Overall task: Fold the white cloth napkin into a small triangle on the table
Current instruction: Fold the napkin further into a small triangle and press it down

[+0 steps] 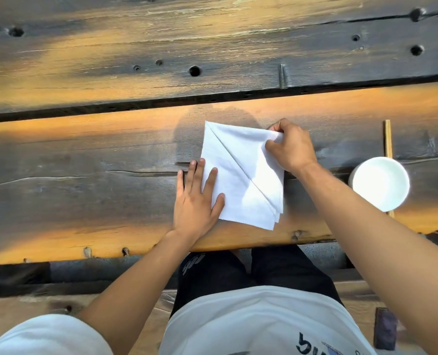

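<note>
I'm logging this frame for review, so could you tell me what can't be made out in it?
- Head view: the corner of the white cloth napkin pinched by the right hand is covered by its fingers.
- The napkin's left edge lies under the flat left hand.
- The chopsticks pass behind the white bowl, so their middle is hidden.
- The print on the shirt is cut off by the bottom edge.

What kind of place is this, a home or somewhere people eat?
Probably a rustic eating spot, though it could be a home. The table is rough dark planks with bolt holes, and a white bowl sits over chopsticks beside the napkin being folded.
</note>
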Demonstrator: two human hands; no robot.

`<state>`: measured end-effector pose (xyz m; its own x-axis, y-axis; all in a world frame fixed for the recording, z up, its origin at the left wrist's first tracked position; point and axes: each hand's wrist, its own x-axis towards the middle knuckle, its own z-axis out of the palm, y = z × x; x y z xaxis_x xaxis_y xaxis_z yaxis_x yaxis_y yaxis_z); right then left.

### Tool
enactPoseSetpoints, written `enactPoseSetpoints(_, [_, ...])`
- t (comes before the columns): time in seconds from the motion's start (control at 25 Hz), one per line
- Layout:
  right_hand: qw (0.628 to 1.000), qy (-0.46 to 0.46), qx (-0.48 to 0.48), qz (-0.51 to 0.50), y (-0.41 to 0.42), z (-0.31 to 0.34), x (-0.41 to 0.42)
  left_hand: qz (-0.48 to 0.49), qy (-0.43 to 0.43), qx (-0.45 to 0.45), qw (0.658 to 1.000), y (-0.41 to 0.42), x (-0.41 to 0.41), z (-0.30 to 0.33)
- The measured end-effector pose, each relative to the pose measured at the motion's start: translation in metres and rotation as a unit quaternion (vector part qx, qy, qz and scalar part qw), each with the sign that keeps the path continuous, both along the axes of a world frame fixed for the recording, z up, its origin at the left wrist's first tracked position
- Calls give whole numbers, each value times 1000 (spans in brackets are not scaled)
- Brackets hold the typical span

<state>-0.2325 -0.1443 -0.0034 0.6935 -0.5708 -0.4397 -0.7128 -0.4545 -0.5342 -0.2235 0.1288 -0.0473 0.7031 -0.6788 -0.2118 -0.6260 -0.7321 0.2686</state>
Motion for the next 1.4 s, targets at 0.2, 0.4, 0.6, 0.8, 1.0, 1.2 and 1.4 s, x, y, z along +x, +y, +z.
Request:
enactPoseSetpoints(0.2, [998, -44, 19, 36, -6, 5, 32, 10, -19, 2, 1000, -2, -38, 13])
enactPoseSetpoints(0.4, [980, -72, 21, 183, 1, 13, 61, 0, -33, -9, 999, -16, -58, 17])
enactPoseSetpoints(0.6, [964, -91, 29, 248, 0, 15, 65, 27, -59, -53, 997, -37, -49, 15])
enactPoseSetpoints(0.8, [966, -77, 2, 245, -8, 14, 57, 8, -52, -36, 998, -47, -17, 16])
enactPoseSetpoints(1.0, [972, -65, -14, 227, -17, 10, 49, -37, -53, -35, 997, -37, -13, 14])
enactPoseSetpoints(1.2, [983, -98, -41, 148, -22, 1, -3, -66, -79, -86, 991, -6, -3, 13])
enactPoseSetpoints(1.4, [972, -98, -97, 192, -12, -8, -96, -172, -86, -74, 979, 0, 17, 12])
